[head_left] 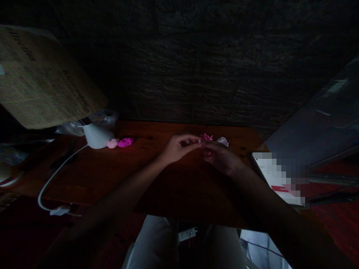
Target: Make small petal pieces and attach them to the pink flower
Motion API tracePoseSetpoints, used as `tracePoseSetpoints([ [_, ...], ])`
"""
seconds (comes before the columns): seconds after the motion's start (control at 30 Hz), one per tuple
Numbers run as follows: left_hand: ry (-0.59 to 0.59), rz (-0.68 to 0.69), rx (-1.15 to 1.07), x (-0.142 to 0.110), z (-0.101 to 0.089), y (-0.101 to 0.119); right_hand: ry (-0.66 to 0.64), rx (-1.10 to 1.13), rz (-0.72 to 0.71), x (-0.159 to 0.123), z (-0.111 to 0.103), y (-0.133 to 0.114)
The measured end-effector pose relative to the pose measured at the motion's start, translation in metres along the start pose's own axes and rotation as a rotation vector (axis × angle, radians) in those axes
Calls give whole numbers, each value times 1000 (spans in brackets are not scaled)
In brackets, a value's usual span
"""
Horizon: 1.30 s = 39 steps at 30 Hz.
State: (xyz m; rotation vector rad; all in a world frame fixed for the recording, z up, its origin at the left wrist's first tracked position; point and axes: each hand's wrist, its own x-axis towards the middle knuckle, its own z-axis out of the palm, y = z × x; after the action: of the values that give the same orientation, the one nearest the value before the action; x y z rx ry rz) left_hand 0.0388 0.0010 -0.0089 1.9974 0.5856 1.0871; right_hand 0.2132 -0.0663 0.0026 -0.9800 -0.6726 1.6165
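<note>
Above the middle of the wooden table, my left hand [181,147] and my right hand [220,156] meet at the fingertips. Between them is a small whitish piece [199,141], too small and dark to name. My left thumb and forefinger pinch it, and the closed right fingers touch it from the other side. Just behind the fingertips lies a pink ruffled, flower-like piece [206,136], partly hidden. Beside it, to the right, is a pale crumpled piece [223,141]. A light pink lump [112,143] and a magenta lump [125,142], both clay-like, sit farther left.
A lamp with a newsprint shade [53,82] and white base [97,135] stands on the left, its white cord [46,185] hanging over the table edge. A white printed box or book [269,175] lies at the right. A dark brick wall [179,67] rises behind the table [157,130].
</note>
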Motion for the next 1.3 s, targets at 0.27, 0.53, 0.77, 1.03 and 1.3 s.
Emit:
tracePoseSetpoints([
  [0.27, 15, 211, 200, 0, -2, -2, -5, -21, -41, 3, -4, 4],
  [0.53, -1, 275, 328, -3, 0, 4, 11, -17, -32, 4, -4, 4],
  [0.77, -27, 247, 292, -3, -2, 7, 11, -56, -38, 2, -2, 3],
  [1.03, 21, 150, 136, 0, 1, 1, 45, -68, -84, 3, -1, 4],
  [1.3, 23, 58, 54, -1, 7, -7, 81, -87, -76, 4, -4, 5],
])
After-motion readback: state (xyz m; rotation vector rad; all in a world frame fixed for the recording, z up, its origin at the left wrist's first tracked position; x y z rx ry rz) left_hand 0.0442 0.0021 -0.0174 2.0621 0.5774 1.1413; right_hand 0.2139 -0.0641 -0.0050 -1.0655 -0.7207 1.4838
